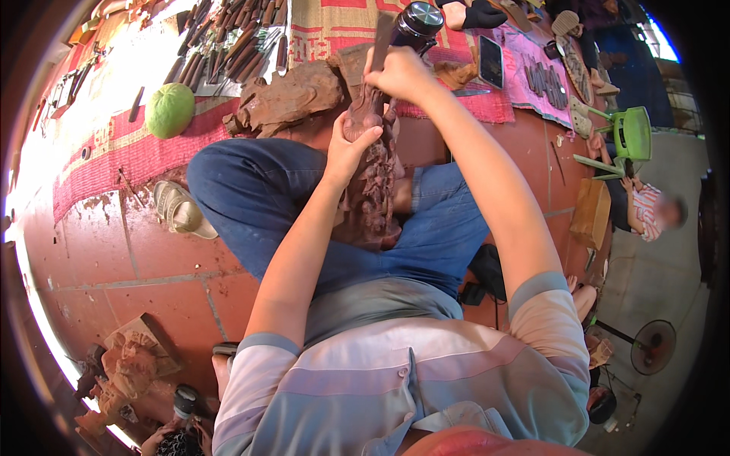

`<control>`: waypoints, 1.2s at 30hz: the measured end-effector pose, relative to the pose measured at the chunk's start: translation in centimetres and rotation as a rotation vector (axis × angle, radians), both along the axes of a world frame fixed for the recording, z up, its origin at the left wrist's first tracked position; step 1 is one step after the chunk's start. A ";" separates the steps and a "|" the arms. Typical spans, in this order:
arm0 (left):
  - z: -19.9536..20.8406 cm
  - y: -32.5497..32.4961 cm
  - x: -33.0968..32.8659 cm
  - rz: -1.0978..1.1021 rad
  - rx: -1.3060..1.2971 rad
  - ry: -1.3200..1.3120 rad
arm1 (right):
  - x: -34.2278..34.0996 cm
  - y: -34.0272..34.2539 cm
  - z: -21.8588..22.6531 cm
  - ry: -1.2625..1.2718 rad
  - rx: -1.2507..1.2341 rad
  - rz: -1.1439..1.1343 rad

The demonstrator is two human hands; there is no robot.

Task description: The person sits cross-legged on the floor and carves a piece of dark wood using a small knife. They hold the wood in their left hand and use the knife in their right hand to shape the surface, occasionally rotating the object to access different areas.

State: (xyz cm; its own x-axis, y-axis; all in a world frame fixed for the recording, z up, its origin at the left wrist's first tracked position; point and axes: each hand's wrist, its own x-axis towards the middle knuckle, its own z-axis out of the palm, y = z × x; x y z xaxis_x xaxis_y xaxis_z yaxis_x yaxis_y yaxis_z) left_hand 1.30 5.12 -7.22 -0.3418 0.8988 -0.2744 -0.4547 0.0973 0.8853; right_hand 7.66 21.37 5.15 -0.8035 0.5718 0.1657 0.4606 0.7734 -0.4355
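A dark reddish-brown wood carving (374,178) with deep, knotted relief stands between my bent legs. My left hand (351,148) is closed round its upper part, with the thumb lying beside a rounded knob. Just above, at the carving's top end, my right hand (403,76) pinches a flat brown strip-like piece (382,36) that points away from me. Whether this piece is a tool or a part of the wood, I cannot tell. My right fingers hide its lower end and where it meets the carving.
A rough wood block (289,99) lies beyond my left knee. Near it are a green round fruit (169,111) and many carving tools (236,42). A black jar (418,23) and a phone (490,62) sit ahead. A green stool (633,134) and a seated person (650,209) are at right.
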 end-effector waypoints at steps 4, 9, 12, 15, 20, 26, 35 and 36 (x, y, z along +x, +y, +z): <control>0.3 -0.1 0.0 0.019 -0.019 0.044 | 0.0 -0.3 0.3 0.020 -0.103 -0.030; 0.0 0.1 0.1 0.035 -0.046 0.110 | -0.8 -0.5 0.1 -0.126 -0.004 -0.057; 0.4 -0.2 0.1 0.018 -0.030 0.050 | -0.8 -0.1 -0.2 -0.070 -0.064 -0.105; -0.1 -0.1 0.0 0.029 -0.039 0.106 | -0.7 -2.8 1.3 -0.149 0.014 -0.065; 0.0 -0.1 0.2 0.017 -0.040 0.092 | -1.2 0.2 1.2 -0.115 -0.097 -0.149; 0.1 -0.1 0.0 0.023 -0.045 0.090 | -1.2 -2.2 0.6 -0.169 0.010 -0.073; 0.9 -0.3 0.0 0.018 -0.024 0.045 | -1.8 -2.5 0.1 -0.242 0.103 -0.016; 0.8 -0.2 0.0 0.018 -0.019 0.030 | -1.9 -1.7 0.1 -0.267 0.076 -0.086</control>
